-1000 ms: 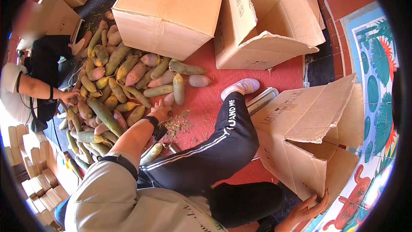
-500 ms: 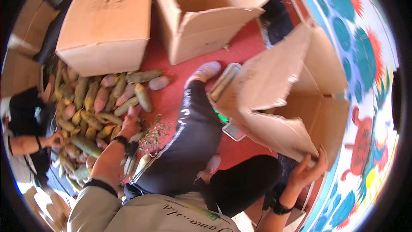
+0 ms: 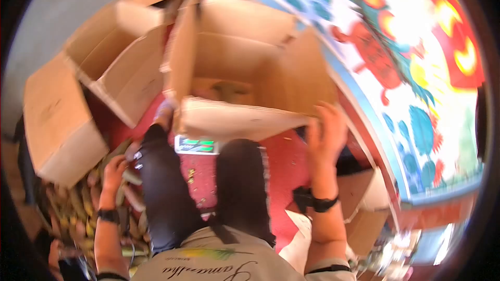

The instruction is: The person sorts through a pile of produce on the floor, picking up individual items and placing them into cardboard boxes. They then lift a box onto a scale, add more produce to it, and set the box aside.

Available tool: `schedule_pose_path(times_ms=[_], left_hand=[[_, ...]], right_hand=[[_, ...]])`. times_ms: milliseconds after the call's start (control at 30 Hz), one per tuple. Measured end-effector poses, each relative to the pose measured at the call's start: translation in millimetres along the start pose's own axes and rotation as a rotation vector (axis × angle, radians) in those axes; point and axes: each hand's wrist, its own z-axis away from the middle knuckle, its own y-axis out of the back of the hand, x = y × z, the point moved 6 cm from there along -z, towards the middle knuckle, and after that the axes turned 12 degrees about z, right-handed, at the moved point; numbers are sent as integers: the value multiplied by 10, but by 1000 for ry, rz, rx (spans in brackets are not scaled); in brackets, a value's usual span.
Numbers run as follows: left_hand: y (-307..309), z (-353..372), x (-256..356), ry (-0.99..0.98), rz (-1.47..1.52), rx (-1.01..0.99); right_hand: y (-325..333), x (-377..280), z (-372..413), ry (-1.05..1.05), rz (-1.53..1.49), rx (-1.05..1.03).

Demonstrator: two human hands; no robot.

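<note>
I read this as a loading step; the box stands open at 12 o'clock, mouth tipped toward me, its near flap lying over the knees. The right hand is at 2 o'clock, fingers spread and nearly straight, laid against the flap's end where it meets the box's side wall; it presses rather than grips, as far as I can judge. The left hand is down at 8 o'clock on the edge of the root pile, fingers bent over a pale root; the blur is too heavy for me to tell whether it has closed on it. A scale with a green readout sits on the red floor just under the flap, between the legs. A closed carton lies at 9 o'clock; another open one at 11. The next move, in my judgement, calls for a firm hold on one root and a lift across the left knee to 12 o'clock, clear of the flap, while the right hand steadies the box; the flap droops low, so it may need pushing down first.
</note>
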Motion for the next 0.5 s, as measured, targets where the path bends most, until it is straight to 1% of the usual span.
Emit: schedule_pose_path(times_ms=[33, 67, 100, 133, 167, 267, 333, 433, 500], left_hand=[[-49, -69, 130, 9, 151, -10], [-162, -59, 528, 78, 256, -27], [-140, -165, 469, -44, 213, -6], [-183, -186, 648, -41, 162, -10], [-185, -271, 617, -56, 199, -17], [-296, -360, 932, -42, 155, -87], [-392, -305, 1188, -81, 330, -122], [-447, -256, 1375, -134, 315, -123], [-485, -187, 1421, -163, 387, -148]], right_hand=[[51, -3, 43, 5, 14, 23], [97, -3, 90, 7, 26, 44], [101, 39, 168, -7, -14, 77], [120, 50, 227, -25, -31, 95], [155, 51, 283, -48, -37, 101], [256, 107, 401, -85, -28, 98], [309, 154, 478, -118, -48, 68], [352, 219, 579, -155, -37, 68], [397, 259, 640, -151, -24, 67]])
